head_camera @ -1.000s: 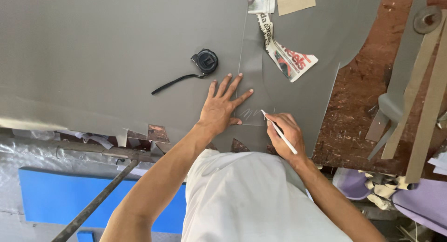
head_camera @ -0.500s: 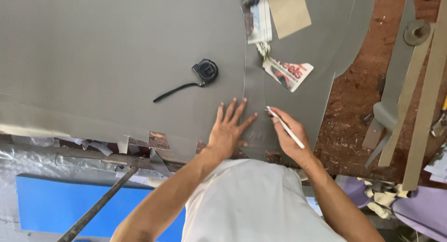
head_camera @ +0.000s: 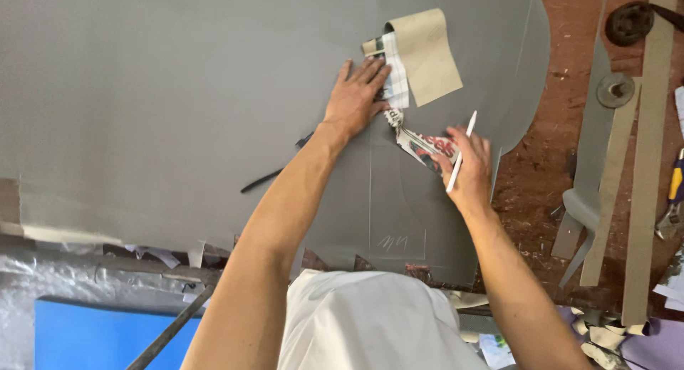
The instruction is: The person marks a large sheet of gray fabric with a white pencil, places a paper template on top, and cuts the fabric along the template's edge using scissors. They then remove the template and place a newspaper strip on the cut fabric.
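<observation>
1. Our left hand [head_camera: 354, 103] lay flat, fingers spread, on the grey sheet [head_camera: 178, 106] covering the worktop, touching the folded checked paper [head_camera: 396, 78].
2. Our right hand [head_camera: 470, 172] pinched a white marking pencil [head_camera: 461, 151] in its grip, resting on a crumpled printed scrap [head_camera: 422, 143].
3. A tan pattern piece [head_camera: 427, 55] lay just beside the left fingertips.

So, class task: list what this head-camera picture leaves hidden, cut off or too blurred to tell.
- Black strap: its upper end is hidden behind the left forearm.
- Printed paper scrap: partly covered by the right hand holding the white marker.
- Pliers: cut off by the right edge.
- Chalk marks: too faint to read.
</observation>
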